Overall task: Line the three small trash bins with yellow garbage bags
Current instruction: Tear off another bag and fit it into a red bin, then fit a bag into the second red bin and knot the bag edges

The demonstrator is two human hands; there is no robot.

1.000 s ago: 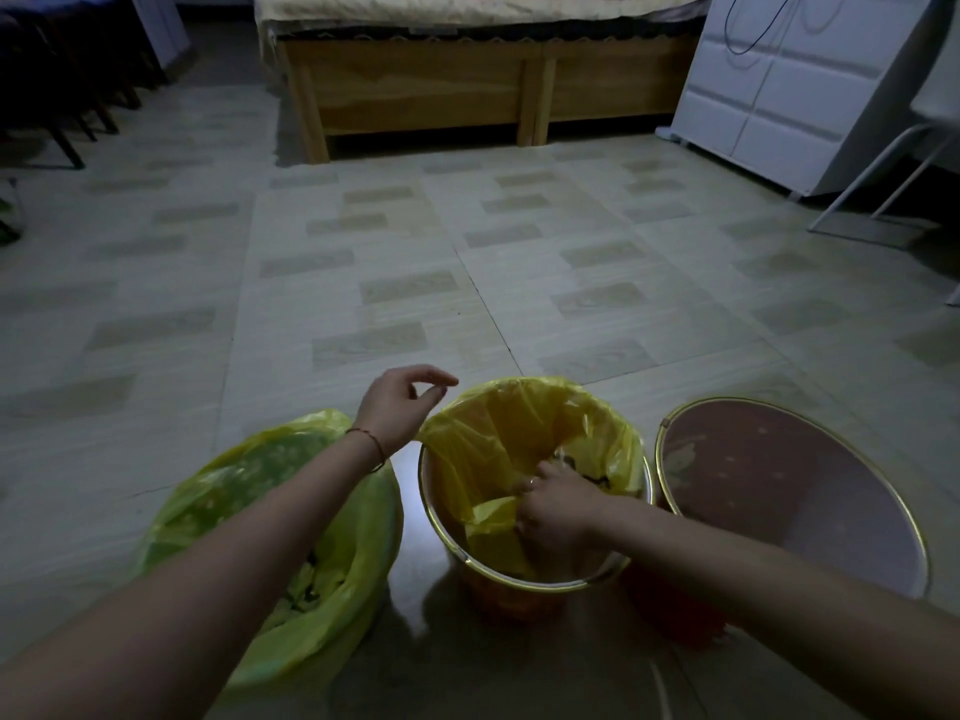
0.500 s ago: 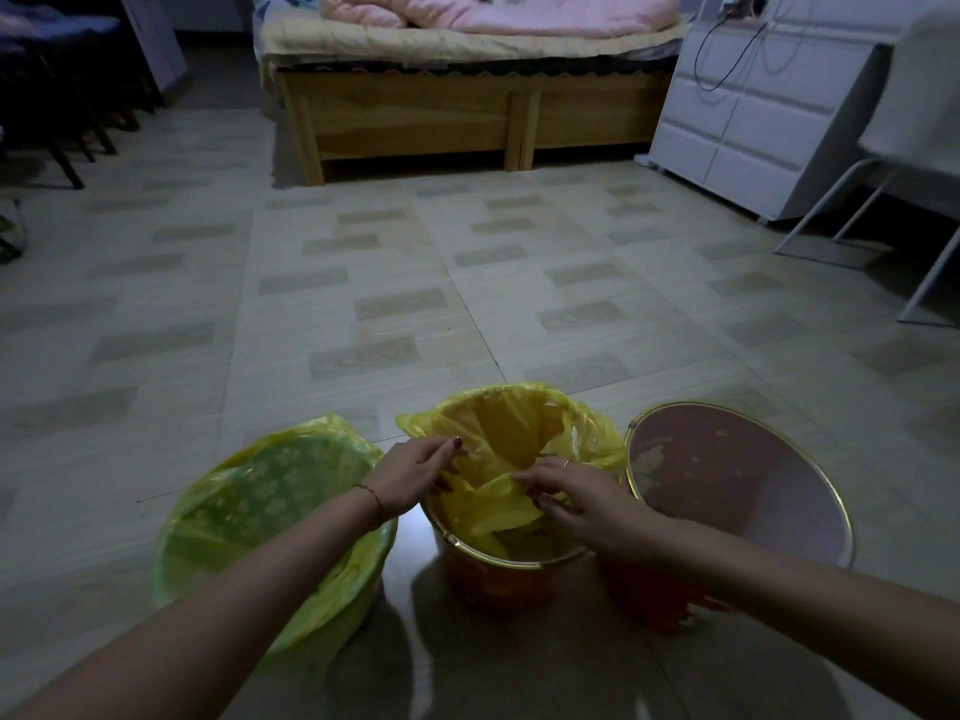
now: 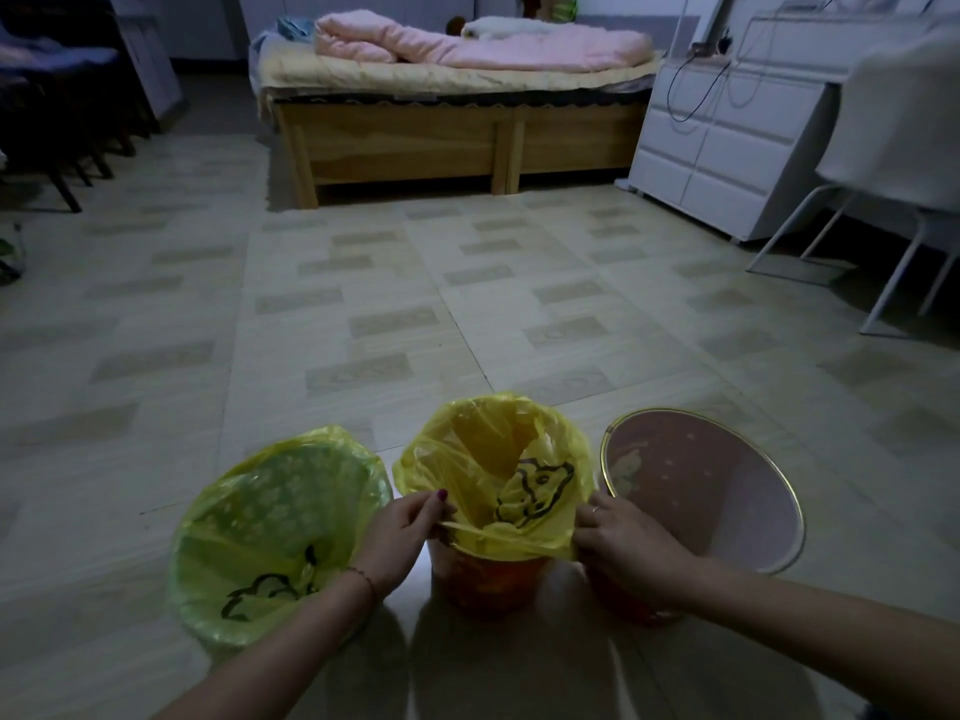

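While both hands are busy at the middle one, there are 3 small bins in a row on the tiled floor (image 3: 363,314), and 2 of them have a yellow bag in them. The left bin (image 3: 280,543) is fully lined, its bag (image 3: 249,517) spread over the rim and hanging down the outside, with a black cartoon print showing low on the inside. The middle bin (image 3: 493,579) is orange-red below, and its bag (image 3: 498,459) is open at the top, draped over the far rim and pulled across the near edge. The left hand (image 3: 400,532) pinches the near-left edge of that bag between thumb and fingers, so it's closed on the plastic. The right hand (image 3: 618,543) has its fingers curled around the near-right edge of the same bag, right where the middle bin meets the right bin (image 3: 727,511). That 3rd bin has no bag, just a gold-coloured rim and a pinkish inside, and it looks tipped a bit toward the camera. The 3 bins sit just beside each other, nearly touching. Further back there's 1 wooden bed (image 3: 457,137) with a pink quilt (image 3: 478,46), 1 white cabinet (image 3: 727,148) to the right with a cable hanging over it, 1 white chair (image 3: 893,163) at the right edge and some dark chairs (image 3: 57,106) on the left, though I can't count those.
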